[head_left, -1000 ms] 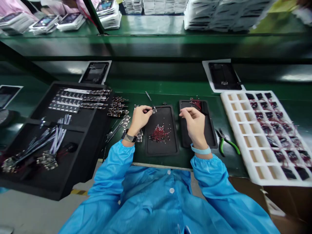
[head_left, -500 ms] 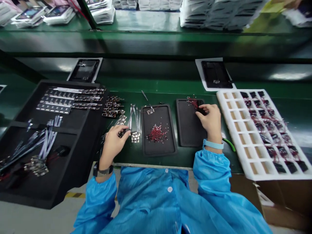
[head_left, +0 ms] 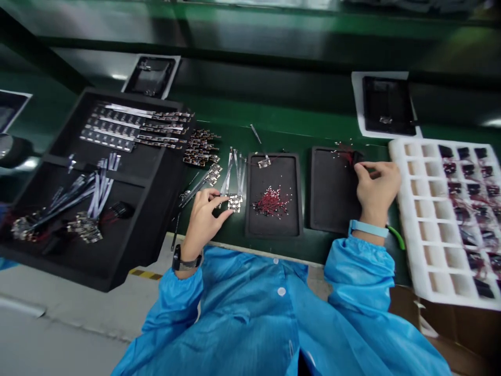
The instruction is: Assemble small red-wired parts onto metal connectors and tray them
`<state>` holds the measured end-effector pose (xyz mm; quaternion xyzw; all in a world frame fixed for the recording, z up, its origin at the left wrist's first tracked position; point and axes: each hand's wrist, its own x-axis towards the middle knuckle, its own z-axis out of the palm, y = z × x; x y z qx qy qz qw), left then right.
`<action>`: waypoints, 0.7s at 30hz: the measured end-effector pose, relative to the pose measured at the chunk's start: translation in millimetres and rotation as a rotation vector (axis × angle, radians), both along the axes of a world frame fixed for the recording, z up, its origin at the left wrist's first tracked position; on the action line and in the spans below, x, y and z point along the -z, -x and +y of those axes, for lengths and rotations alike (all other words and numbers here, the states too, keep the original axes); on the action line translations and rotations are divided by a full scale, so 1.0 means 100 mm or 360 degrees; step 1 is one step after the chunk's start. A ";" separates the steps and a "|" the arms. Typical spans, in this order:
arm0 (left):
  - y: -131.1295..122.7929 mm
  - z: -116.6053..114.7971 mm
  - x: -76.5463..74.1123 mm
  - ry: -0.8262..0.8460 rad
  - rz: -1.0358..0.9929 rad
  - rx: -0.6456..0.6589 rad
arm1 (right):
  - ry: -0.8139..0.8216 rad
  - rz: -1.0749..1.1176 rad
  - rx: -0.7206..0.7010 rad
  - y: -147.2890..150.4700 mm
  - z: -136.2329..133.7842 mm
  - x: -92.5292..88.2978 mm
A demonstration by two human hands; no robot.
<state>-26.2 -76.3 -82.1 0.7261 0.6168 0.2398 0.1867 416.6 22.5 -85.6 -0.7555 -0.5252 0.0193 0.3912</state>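
My left hand [head_left: 206, 216] is at the small circuit boards [head_left: 235, 202] with ribbon strips, left of the middle tray; thumb and fingers are apart, its fingertips at the boards' edge. Over the right edge of the right black tray [head_left: 329, 193], my right hand [head_left: 378, 185] pinches a small black part [head_left: 357, 157] with red wires. The middle black tray [head_left: 274, 227] bears a pile of red-and-black wires [head_left: 272, 202] and one board [head_left: 264, 163] with a strip.
A large black bin [head_left: 129, 209] with strips and boards stands at the left, with a heap of small parts [head_left: 201, 148] beside it. A white compartment tray [head_left: 422, 261] with black parts is at the right, near a green-handled tool [head_left: 397, 237]. Two dark casings [head_left: 151, 75] lie behind.
The view has swung left and down. My left hand has come closer to the boards beside the middle tray. My right hand has shifted right, and the black part now shows at its fingertips.
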 end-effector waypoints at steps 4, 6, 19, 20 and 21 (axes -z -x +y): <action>-0.10 0.08 0.04 -0.0057 0.0043 -0.0002 | -0.0168 0.0049 -0.0081 0.03 -0.02 -0.01; -0.15 0.12 0.04 -0.0063 0.0037 0.0009 | -0.0185 0.0105 -0.0063 0.05 -0.01 -0.02; -0.22 0.25 -0.25 0.0051 -0.0570 -0.0158 | -0.0142 0.1063 -0.0740 0.52 -0.15 -0.32; -0.25 0.28 -0.32 0.0023 -0.0645 -0.0176 | -0.0099 0.1151 -0.0841 0.58 -0.17 -0.34; -0.29 0.33 -0.38 0.0012 -0.0739 -0.0170 | -0.0046 0.1222 -0.0929 0.63 -0.19 -0.36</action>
